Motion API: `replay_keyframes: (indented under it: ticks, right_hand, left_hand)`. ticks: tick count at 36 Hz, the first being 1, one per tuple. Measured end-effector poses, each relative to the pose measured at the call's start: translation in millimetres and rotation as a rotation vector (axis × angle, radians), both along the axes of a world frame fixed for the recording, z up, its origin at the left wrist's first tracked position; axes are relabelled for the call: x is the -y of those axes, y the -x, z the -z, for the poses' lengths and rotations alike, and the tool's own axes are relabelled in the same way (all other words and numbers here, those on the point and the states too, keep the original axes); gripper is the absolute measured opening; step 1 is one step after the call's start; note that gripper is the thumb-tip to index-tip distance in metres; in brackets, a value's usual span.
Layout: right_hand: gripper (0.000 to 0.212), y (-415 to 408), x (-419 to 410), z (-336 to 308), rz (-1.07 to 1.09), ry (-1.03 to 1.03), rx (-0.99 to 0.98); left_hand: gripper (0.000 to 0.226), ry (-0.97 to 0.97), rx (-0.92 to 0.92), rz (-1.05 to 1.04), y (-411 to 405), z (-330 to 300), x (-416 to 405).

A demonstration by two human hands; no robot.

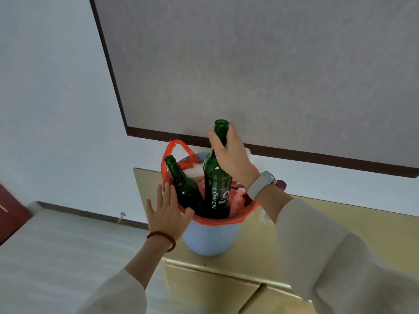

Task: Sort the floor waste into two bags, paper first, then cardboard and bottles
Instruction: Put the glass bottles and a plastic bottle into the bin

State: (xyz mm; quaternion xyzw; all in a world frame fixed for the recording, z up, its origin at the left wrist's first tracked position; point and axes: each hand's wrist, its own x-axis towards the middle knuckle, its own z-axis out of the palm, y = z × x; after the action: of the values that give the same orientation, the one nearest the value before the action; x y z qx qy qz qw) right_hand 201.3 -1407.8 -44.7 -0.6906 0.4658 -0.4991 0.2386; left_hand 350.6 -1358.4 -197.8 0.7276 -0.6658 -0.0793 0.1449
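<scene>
Bottle stage underway: right hand (231, 155) grips the tall green bottle (217, 189) by its neck, base in red-bagged bin (210, 236) beside a second bottle (181, 180); left hand (166, 214) flat, steadying rim; floor remainder unseen.

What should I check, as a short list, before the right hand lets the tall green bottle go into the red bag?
1. Right hand grip on the tall bottle neck: ok, fingers curled round it.
2. Tall bottle upright, base inside the red bag: ok.
3. Left hand steadying the blue bin: ok, open fingers at the rim.
4. Smaller bottle settled: not ok, it leans towards the left hand.
5. Tall bottle resting on the bottom: cannot tell, hidden.
6. Bin standing flat on the cardboard: ok.
</scene>
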Motion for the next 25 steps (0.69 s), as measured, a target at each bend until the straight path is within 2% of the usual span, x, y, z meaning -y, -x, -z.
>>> replay_keyframes:
  ticks: [8, 13, 16, 19, 25]
  right_hand:
    - [0.018, -17.1, 20.8, 32.5, 0.035, -0.073, -0.117]
    - [0.018, -7.9, 41.2, 46.0, 0.064, -0.201, -0.105]
    - [0.017, -13.7, 48.7, 57.3, 0.030, -0.280, -0.162]
    - [0.031, -25.0, 59.4, 71.6, 0.020, -0.336, -0.207]
    - [0.037, -10.7, 85.1, 99.8, 0.085, -0.342, -0.229]
  left_hand:
    - [0.094, -0.024, -0.080, -0.015, 4.2, -4.1, 0.4]
    - [0.085, -0.006, -0.082, -0.031, 5.1, 0.0, 1.0]
    - [0.084, -0.007, -0.102, -0.011, 6.3, 2.1, 2.8]
    - [0.083, -0.002, -0.104, -0.015, 0.6, 4.9, 6.5]
    - [0.080, 0.002, -0.118, 0.008, 4.3, 4.3, 17.0]
